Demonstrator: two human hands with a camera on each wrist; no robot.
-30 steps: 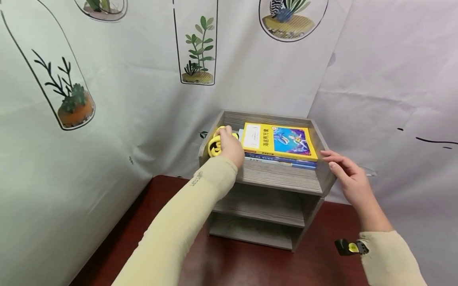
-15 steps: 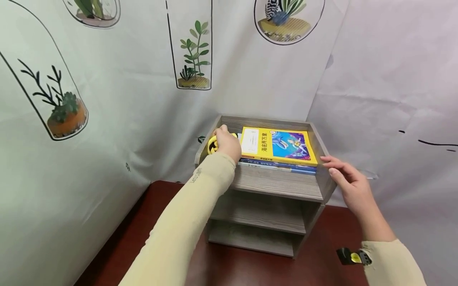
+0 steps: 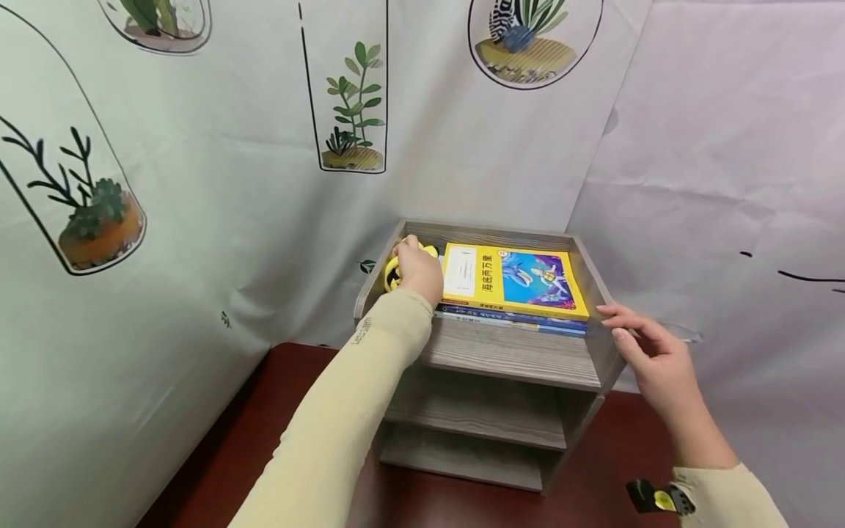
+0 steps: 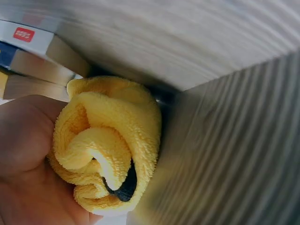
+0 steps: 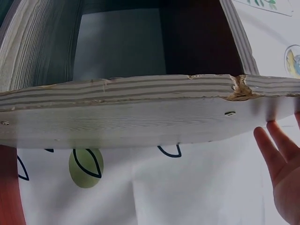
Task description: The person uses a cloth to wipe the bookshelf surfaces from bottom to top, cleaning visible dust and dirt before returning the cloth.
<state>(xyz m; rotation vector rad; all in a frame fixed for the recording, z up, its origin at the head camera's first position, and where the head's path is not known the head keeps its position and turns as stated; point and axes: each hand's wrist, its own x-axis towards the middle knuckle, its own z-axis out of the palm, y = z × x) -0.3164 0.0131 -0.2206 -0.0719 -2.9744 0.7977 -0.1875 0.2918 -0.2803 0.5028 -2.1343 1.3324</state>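
In the head view my left hand (image 3: 422, 273) grips a rolled yellow towel (image 3: 394, 277) in the left end of a grey wood-grain shelf unit's (image 3: 508, 356) top compartment. The left wrist view shows the towel (image 4: 110, 126) as a fluffy coil with a black patch, close against the side panel; my palm lies along it, while most fingers are hidden. My right hand (image 3: 653, 358) touches the outside of the right panel with extended fingertips, also visible on the pale board (image 5: 140, 119) in the right wrist view.
Beside the towel lies a stack of books, topped by a yellow book (image 3: 515, 282) with a blue sea picture. Lower shelves (image 3: 475, 411) are underneath. The unit stands on a dark red surface (image 3: 290, 411), near a white plant-print backdrop (image 3: 251, 198).
The head view has tilted, so the unit and both hands appear lower in the picture. My left hand stays with the towel in the left corner, and my right fingertips stay at the panel.
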